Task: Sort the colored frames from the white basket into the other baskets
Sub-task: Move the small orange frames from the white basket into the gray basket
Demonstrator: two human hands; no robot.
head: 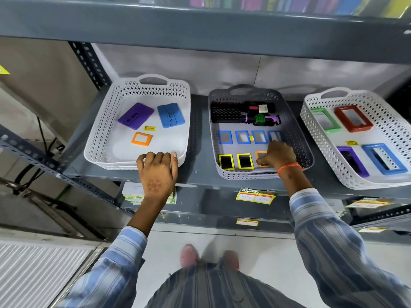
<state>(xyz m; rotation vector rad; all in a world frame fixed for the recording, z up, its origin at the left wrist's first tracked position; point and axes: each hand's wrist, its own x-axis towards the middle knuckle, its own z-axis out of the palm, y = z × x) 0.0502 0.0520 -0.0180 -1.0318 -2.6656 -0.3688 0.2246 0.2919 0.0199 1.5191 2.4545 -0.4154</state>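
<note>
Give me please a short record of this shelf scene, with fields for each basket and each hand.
left basket: white; holds a purple case, a blue case, one small orange frame
middle basket: grey; hairbrushes at the back, four blue frames, two yellow frames, an orange frame under the right hand
right basket: white; large green, red, purple and blue frames
left hand: resting on the left basket's front rim
right hand: inside the middle basket, on the orange frame
</note>
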